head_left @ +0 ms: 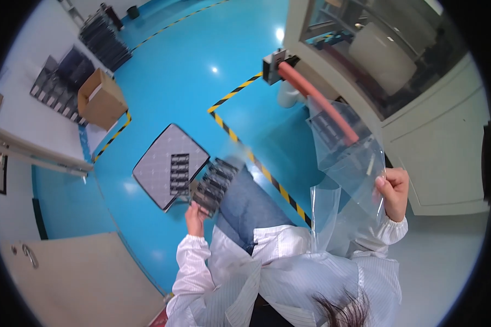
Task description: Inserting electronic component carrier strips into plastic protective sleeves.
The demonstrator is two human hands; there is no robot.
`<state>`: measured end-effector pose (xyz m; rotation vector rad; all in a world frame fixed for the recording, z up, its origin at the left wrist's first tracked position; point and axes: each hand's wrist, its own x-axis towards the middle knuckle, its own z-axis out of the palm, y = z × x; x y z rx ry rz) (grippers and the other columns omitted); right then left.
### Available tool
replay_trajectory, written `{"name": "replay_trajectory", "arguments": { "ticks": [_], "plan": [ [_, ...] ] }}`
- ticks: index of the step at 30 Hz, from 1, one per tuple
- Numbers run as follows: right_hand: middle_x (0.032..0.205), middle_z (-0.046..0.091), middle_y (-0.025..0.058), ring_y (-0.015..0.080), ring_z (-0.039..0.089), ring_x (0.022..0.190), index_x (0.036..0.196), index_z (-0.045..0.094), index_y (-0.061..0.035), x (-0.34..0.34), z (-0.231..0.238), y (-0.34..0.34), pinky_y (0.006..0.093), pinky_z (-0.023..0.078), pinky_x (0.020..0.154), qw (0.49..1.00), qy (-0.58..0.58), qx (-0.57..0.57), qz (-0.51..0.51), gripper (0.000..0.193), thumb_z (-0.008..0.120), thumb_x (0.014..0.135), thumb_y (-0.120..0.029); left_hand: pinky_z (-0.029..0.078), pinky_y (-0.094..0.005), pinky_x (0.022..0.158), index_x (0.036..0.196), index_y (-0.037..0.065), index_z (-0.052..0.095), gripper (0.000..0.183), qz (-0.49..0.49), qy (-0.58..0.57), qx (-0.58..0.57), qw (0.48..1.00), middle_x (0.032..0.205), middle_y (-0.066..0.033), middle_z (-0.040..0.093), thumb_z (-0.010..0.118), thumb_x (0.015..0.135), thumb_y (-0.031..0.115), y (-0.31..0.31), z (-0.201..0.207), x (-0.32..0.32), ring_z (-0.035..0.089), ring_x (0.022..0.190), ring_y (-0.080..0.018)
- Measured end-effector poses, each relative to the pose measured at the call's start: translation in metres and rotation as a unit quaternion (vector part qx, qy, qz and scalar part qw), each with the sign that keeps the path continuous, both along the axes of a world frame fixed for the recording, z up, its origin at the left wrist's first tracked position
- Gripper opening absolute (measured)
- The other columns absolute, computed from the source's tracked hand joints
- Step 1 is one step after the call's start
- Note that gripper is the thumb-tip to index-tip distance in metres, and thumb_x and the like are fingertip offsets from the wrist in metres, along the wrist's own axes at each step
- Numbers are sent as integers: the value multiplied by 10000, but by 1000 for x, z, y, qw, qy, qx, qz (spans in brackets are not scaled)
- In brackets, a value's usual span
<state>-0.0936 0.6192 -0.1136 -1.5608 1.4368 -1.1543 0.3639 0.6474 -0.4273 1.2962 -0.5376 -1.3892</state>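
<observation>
My left hand [195, 219] grips the near end of a dark, slotted panel [216, 182] with rows of rectangular parts. The panel slants away above my left thigh, its far end blurred. On the right, my right hand [396, 192] pinches the edge of a clear plastic film [348, 177] between thumb and fingers. The film hangs in loose folds down toward my lap. Its upper part lies by a red roller [317, 101] that sticks out from a machine. A second dark slotted panel [180, 173] rests on a grey square pad [157, 158] beyond my left hand.
The pale machine cabinet [439, 158] with a window stands close on my right. Yellow-black tape [240, 143] crosses the blue floor. At the far left are an open cardboard box [102, 101] and stacked dark trays [103, 41]. A door [82, 267] stands at near left.
</observation>
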Motion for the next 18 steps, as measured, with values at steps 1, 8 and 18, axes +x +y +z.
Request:
{"name": "replay_trajectory", "arguments": {
  "ticks": [1, 8, 18],
  "plan": [
    [426, 475, 6, 93, 415, 388, 483, 489, -45, 3, -2, -1, 256, 256, 419, 999, 18, -7, 27, 416, 611, 808, -274, 454, -259, 569, 878, 62, 542, 350, 16, -6, 4, 1000, 709, -49, 582, 473, 970, 393, -2, -2, 7, 561, 628, -131],
    [528, 573, 47, 120, 543, 466, 602, 580, 4, -3, -16, 11, 239, 375, 459, 985, 71, 37, 151, 237, 619, 803, -115, 458, -276, 676, 949, 100, 523, 336, 161, 10, -7, 987, 837, -19, 590, 458, 968, 429, -61, -29, 57, 565, 758, -122],
    [605, 547, 95, 216, 520, 509, 725, 608, 13, 1, -21, 32, 293, 417, 488, 950, 212, 133, 188, 216, 655, 834, -167, 485, -219, 613, 1159, -12, 575, 363, 237, -245, 205, 917, 887, -80, 638, 641, 865, 192, -35, -113, 136, 590, 691, -127]
  ]
}}
